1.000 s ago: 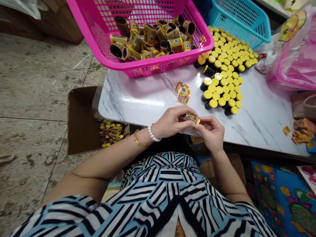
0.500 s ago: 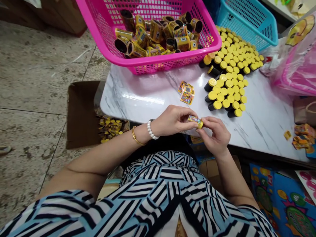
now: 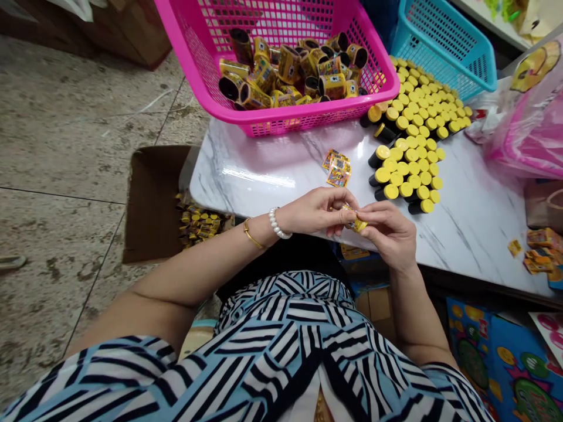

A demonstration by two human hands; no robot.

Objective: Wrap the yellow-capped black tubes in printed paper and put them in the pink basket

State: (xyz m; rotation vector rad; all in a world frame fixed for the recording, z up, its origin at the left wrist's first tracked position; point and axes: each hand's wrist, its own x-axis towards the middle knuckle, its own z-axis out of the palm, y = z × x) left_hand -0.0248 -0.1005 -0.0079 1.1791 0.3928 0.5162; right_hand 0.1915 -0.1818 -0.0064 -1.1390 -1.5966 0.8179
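Above the table's front edge, my left hand (image 3: 314, 212) and my right hand (image 3: 391, 230) meet around a small yellow-capped canister (image 3: 358, 224) with a printed label on its side. The left fingers wrap its labelled body. My right thumb and fingertips pinch it at the yellow cap end. Most of the canister is hidden by the fingers. Just beyond the hands lies a small pile of printed labels (image 3: 338, 168) on the white marbled table (image 3: 259, 196). To their right stand many black canisters with yellow caps (image 3: 405, 189), packed close together.
A pink basket (image 3: 281, 120) of labelled tubes stands at the back, with a blue basket (image 3: 444, 47) to its right. A cardboard box (image 3: 152, 205) of capped canisters sits on the floor at left. Orange packets (image 3: 543, 249) and a plastic-wrapped pink container (image 3: 523, 140) are at right.
My fingers have shifted around the canister, turning it, and its label is now more covered. The camera view has drifted slightly, so the table's contents appear further right.
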